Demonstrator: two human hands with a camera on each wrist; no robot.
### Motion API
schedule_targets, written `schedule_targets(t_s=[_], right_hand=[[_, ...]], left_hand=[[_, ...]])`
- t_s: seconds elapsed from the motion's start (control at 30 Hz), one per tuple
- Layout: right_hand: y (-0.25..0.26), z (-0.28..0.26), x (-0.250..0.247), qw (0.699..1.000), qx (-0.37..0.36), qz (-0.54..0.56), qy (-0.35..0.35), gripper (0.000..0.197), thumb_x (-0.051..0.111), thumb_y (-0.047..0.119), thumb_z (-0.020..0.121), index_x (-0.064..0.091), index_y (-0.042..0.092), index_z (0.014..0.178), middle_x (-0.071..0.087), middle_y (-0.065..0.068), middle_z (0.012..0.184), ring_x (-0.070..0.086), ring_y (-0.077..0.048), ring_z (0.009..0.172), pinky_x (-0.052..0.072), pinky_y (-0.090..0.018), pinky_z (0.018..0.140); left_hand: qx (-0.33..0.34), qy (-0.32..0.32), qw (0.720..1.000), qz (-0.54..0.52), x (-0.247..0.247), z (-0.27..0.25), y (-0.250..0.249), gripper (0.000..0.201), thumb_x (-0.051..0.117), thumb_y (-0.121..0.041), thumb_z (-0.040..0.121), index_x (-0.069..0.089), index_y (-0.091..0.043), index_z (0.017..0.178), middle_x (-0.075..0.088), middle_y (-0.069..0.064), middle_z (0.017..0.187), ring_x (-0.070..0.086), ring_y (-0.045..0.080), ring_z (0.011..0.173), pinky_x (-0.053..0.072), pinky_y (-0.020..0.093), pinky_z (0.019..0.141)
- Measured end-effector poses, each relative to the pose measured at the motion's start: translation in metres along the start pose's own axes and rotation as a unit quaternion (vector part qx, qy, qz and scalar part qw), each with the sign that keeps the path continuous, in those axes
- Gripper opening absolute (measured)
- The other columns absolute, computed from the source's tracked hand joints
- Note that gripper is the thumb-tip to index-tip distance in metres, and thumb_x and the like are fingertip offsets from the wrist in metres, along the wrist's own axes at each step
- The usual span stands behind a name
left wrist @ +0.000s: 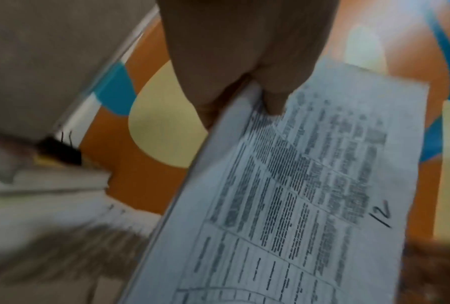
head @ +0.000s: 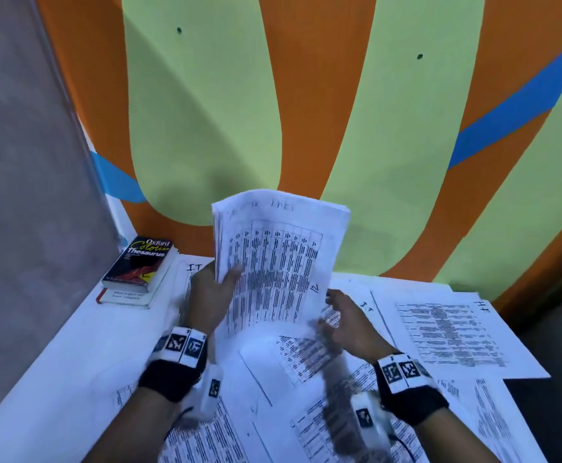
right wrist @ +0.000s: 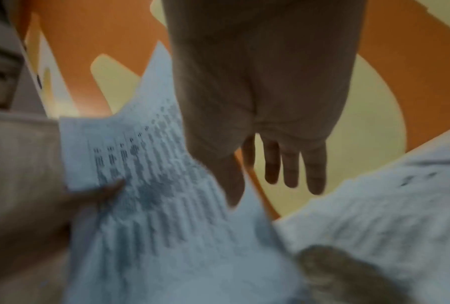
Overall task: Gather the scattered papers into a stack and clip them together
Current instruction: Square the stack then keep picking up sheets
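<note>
Above the table [head: 72,345], the left hand [head: 211,295] pinches the gathered stack [head: 279,262] by its left edge, thumb on the printed face, holding it nearly upright. Just right of the stack's lower corner, the right hand [head: 349,324] hovers with fingers spread and holds nothing. More loose sheets [head: 439,329] lie flat beneath and to the right of both hands. To add the next one well, I judge the left pinch should stay firm near the edge while the right slides a single sheet free, then squares the edges before clipping. No clip is visible.
</note>
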State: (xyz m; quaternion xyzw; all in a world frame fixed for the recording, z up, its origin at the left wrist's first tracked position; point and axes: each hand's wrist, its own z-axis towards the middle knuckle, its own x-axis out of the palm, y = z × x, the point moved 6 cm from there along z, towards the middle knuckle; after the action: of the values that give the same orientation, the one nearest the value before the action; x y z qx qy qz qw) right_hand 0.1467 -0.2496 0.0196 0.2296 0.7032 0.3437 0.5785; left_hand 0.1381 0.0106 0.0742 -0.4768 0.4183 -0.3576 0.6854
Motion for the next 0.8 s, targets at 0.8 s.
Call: schedule_targets(t_s=[0.8], right_hand=[[-0.053, -0.022, 0.058, 0.906, -0.082, -0.348, 0.227, 0.027, 0.072, 0.014, 0.074, 0.064, 0.023, 0.098, 0.051, -0.006, 0.113, 0.040, -0.022, 0.103, 0.035, -0.034, 0.080]], left_hand=[[0.084, -0.148, 0.986, -0.003, -0.045, -0.002, -0.008, 0.027, 0.066, -0.024, 0.088, 0.066, -0.002, 0.104, 0.064, 0.004, 0.091, 0.058, -0.004, 0.068, 0.042, 0.028, 0.076]])
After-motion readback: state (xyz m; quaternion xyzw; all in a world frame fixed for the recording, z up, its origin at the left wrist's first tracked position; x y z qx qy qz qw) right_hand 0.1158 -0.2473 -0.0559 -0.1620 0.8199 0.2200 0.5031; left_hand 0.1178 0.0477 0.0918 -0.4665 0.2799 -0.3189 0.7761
